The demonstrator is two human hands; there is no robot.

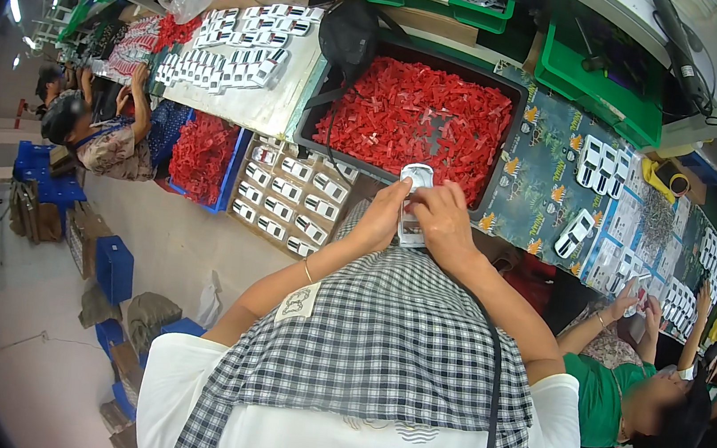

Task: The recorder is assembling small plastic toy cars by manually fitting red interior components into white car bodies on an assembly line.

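Off to my far left a blue crate of red plastic pieces [202, 156] sits low beside a flat cardboard box of white packs [290, 198] laid in rows. My left hand [382, 218] comes next, forearm rising from below with a thin bracelet at the wrist, fingers curled and pinching the left edge of a small clear blister pack [415, 204]. The pack stands upright between both hands, glossy and see-through with a rounded top, just in front of the near rim of the black tray [317, 120]. That tray is rectangular and heaped with red plastic pieces [417, 115], small, hard-looking and jumbled. My right hand [446, 221] closes on the pack's right edge, knuckles up, thumb hidden behind it, wrist bent inward. Further right the tabletop [542, 184] wears a dark printed covering, with more white packs [603, 164] on it. At far right another person's hands [635, 303] work over small sheets.
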